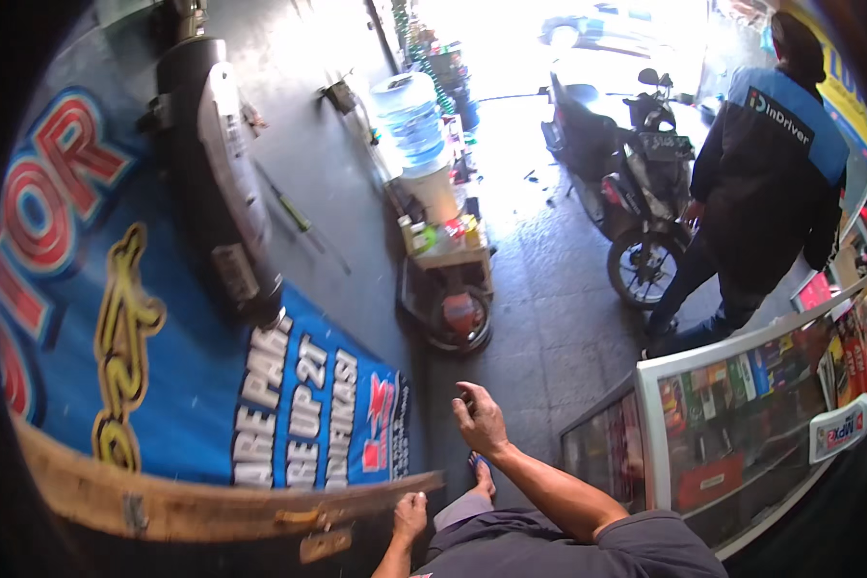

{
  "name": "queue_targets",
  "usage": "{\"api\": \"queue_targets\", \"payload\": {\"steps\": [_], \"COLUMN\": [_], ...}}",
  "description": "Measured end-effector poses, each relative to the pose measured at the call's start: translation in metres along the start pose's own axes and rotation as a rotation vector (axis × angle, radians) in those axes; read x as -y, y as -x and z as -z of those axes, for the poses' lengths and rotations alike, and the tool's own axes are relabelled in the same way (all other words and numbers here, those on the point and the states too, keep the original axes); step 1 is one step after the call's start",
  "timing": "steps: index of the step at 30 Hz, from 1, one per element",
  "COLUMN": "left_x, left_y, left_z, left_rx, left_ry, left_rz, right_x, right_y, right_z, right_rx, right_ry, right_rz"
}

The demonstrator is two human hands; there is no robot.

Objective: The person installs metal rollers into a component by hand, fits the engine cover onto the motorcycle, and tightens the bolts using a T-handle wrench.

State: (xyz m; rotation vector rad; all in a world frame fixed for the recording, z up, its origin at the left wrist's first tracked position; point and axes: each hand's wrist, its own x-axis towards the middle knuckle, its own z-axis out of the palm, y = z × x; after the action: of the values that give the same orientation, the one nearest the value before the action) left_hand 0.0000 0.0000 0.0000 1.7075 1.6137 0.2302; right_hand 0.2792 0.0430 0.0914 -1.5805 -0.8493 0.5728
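Observation:
My right hand (480, 416) is held out ahead of me over the dark floor, its fingers loosely bent and apart, with nothing visible in it. Lower and to the left, my left hand (409, 515) is curled into a loose fist beside the end of a wooden plank (212, 511). The inside of that fist is hidden, and I cannot tell whether it touches the wood. Between my hands shows one foot in a blue sandal (482, 467).
A glass display case (650, 433) stands close on my right. Ahead are a parked motor scooter (626, 173) and a person (771, 183) in a dark jacket. A water dispenser (424, 144) stands left of the walkway, an exhaust muffler (212, 173) before a blue banner (178, 356).

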Motion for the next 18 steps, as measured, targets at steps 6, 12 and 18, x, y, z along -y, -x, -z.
{"api": "queue_targets", "payload": {"steps": [6,12,18], "left_x": [-0.058,-0.210,-0.289], "left_y": [-0.162,-0.329,-0.491], "left_z": [-0.052,-0.066,-0.118], "left_rx": [0.058,0.256,0.230], "left_ry": [-0.003,-0.044,0.035], "left_rz": [-0.004,-0.192,-0.123], "right_x": [-0.092,-0.204,-0.318], "right_y": [-0.173,-0.272,-0.273], "right_z": [-0.007,0.081,0.166], "right_rx": [-0.090,-0.390,-0.486], "right_ry": [0.113,0.250,0.348], "right_rz": [0.037,-0.590,-1.025]}}
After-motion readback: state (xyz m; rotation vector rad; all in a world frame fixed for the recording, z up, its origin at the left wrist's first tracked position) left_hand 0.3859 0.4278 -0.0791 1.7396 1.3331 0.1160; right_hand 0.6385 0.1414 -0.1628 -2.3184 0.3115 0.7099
